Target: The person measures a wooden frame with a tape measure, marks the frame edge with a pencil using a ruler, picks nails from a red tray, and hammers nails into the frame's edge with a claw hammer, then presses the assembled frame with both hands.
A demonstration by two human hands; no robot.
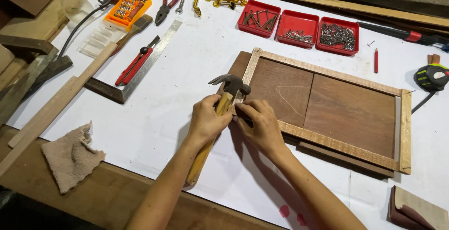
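Note:
My left hand (207,119) grips the wooden handle of a claw hammer (230,86) close under its dark metal head. The head hovers at the left end of a pale wooden frame (327,139) that lies on brown boards (351,113). My right hand (259,125) rests on the frame's near left corner, fingertips pinched right beside the hammer head. Whether anything small sits between those fingertips is hidden. The hammer's handle runs back toward me under my left wrist.
Three red trays (298,26) of nails and screws stand behind the frame. A red pencil (375,61), tape measure (432,76), steel square (135,78), red utility knife (135,65), pliers (167,4), orange bit case (128,8) and a rag (70,157) lie around.

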